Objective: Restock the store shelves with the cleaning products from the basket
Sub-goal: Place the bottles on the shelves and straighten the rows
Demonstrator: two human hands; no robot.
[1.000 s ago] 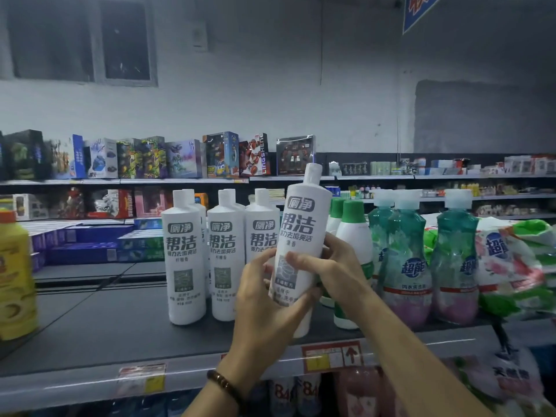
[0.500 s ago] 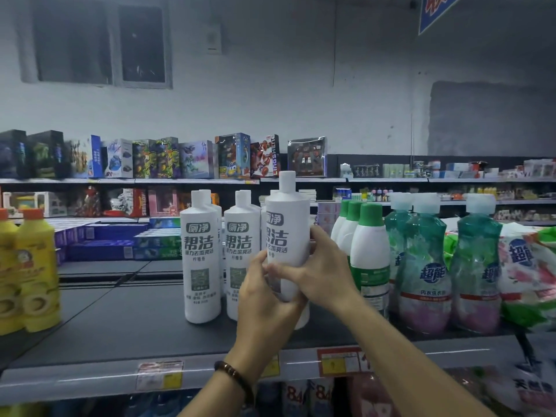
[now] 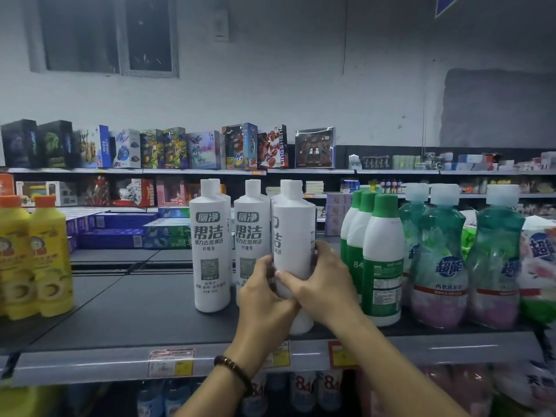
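The left hand [image 3: 264, 293] and right hand [image 3: 322, 284] each had a closed grip round the white bottle [image 3: 293, 230], upright at the shelf [image 3: 135, 314] front. Its label probably needed turning forward to match the 2 matching bottles [image 3: 210, 245].

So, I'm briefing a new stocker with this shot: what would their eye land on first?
The left hand and right hand grip a white bottle upright near the front of the dark shelf, mid-frame. Matching white bottles stand just left of it, green-capped bottles just right, and bright yellow bottles at the far left.
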